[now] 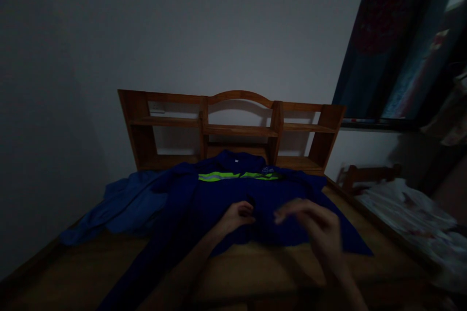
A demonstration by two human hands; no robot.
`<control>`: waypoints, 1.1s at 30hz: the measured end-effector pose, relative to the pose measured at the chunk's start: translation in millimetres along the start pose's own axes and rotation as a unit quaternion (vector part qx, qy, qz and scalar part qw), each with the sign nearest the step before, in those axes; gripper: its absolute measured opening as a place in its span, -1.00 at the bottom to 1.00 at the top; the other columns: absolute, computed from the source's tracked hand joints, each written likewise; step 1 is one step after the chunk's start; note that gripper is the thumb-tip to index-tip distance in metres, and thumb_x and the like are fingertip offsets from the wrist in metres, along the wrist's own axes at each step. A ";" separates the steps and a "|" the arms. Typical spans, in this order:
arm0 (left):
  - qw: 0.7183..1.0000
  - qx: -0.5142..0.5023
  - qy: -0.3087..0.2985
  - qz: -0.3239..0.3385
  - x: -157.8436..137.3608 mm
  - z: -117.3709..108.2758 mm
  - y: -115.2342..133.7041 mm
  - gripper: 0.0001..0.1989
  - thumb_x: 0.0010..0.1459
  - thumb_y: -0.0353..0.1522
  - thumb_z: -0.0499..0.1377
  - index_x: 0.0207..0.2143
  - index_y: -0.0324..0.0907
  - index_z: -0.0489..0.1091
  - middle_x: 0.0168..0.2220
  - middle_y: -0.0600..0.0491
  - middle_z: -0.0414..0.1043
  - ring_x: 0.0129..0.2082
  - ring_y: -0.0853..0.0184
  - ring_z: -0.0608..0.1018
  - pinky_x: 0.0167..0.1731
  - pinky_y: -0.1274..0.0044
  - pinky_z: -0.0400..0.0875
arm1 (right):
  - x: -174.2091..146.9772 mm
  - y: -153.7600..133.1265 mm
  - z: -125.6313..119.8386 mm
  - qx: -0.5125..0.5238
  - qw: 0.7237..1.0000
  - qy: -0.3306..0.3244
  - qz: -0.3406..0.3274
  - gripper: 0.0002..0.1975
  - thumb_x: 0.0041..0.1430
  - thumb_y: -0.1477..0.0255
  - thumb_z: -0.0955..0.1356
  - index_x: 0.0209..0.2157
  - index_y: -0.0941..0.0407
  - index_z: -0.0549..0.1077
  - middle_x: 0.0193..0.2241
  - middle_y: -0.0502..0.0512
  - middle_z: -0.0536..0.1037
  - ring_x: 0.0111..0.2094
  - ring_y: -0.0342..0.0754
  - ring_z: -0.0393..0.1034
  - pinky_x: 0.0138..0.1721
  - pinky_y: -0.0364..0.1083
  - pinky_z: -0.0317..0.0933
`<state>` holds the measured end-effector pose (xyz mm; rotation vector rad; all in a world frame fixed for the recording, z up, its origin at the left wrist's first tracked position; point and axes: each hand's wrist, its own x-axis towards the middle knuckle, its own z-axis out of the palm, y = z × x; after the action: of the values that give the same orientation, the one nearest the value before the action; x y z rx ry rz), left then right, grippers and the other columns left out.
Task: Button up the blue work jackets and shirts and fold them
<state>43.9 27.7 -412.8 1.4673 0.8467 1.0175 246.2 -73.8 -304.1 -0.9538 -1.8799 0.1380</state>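
A dark blue work jacket (219,199) lies spread front side up, collar away from me, with yellow-green reflective stripes across the chest and a small pale emblem at the right. Its sleeves reach out to both sides. My left hand (235,216) is at the middle of the front, fingers curled on the jacket beside a raised dark fold at the front opening. To the right, my right hand (317,223) hovers over the jacket with bent fingers, smeared by motion. Nothing can be made out in that hand.
The jacket rests on a wooden bed board (270,272). Behind it stands a wooden shelf headboard (241,130) against the wall. A lighter blue garment (134,204) lies at left. White patterned bedding (408,204) is at right, below a curtained window (383,43). The room is dim.
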 end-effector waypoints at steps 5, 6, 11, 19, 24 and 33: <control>1.000 -0.005 0.005 0.007 -1.2 2.4 3.9 -0.54 -0.34 -0.32 0.42 -0.33 -0.25 0.38 -0.46 0.10 0.36 -0.41 0.42 0.43 -0.32 0.55 0.31 | -6.9 38.4 53.7 -0.074 0.993 -0.082 0.034 -0.81 0.23 0.29 0.22 -0.23 0.07 0.37 -0.34 0.08 0.45 -0.35 -0.06 0.39 -0.33 -0.11 0.27; 1.000 -0.002 0.001 0.012 -2.2 2.7 5.0 -0.54 -0.33 -0.31 0.41 -0.32 -0.25 0.38 -0.45 0.09 0.37 -0.41 0.42 0.43 -0.31 0.55 0.31 | -10.2 44.6 61.5 -0.103 0.989 -0.103 0.028 -0.81 0.23 0.29 0.21 -0.24 0.08 0.35 -0.33 0.09 0.44 -0.35 -0.06 0.38 -0.35 -0.12 0.25; 0.998 -0.003 -0.043 0.054 -10.4 5.9 14.6 -0.57 -0.19 -0.29 0.36 -0.25 -0.23 0.35 -0.39 0.07 0.39 -0.35 0.40 0.45 -0.26 0.54 0.32 | -21.8 56.8 74.5 -0.166 0.977 -0.135 0.021 -0.78 0.31 0.34 0.09 -0.29 0.09 0.28 -0.35 0.08 0.40 -0.36 -0.08 0.36 -0.38 -0.15 0.15; 0.994 0.067 -0.020 0.087 -13.6 14.4 16.7 -0.72 -0.06 -0.31 0.27 -0.28 -0.23 0.35 -0.37 0.06 0.37 -0.36 0.42 0.43 -0.31 0.58 0.33 | -26.9 61.0 75.6 -0.102 0.983 -0.144 0.055 -0.77 0.33 0.36 0.06 -0.38 0.09 0.19 -0.42 0.03 0.37 -0.43 -0.11 0.32 -0.39 -0.15 0.10; 0.996 0.054 -0.050 0.053 -13.2 10.3 14.3 -0.71 0.00 -0.26 0.22 -0.25 -0.23 0.30 -0.40 0.07 0.38 -0.54 0.44 0.46 -0.49 0.59 0.34 | -25.7 53.0 76.2 -0.090 0.985 -0.141 0.039 -0.75 0.33 0.34 0.07 -0.39 0.09 0.22 -0.42 0.02 0.38 -0.40 -0.12 0.32 -0.37 -0.17 0.11; 0.990 0.135 -0.032 0.035 -50.7 10.1 38.5 -0.67 0.04 -0.21 0.18 -0.16 -0.21 0.34 -0.21 -0.03 0.40 -0.21 0.29 0.49 -0.16 0.48 0.35 | -36.1 82.3 4.7 -0.210 0.965 -0.153 0.046 -0.72 0.23 0.23 0.19 -0.16 0.06 0.38 -0.20 0.11 0.44 -0.18 -0.04 0.37 -0.16 -0.09 0.22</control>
<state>33.2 -27.9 -382.0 1.7599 0.9175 0.9287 295.4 -40.0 -371.4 -1.3720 -2.1983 -0.0668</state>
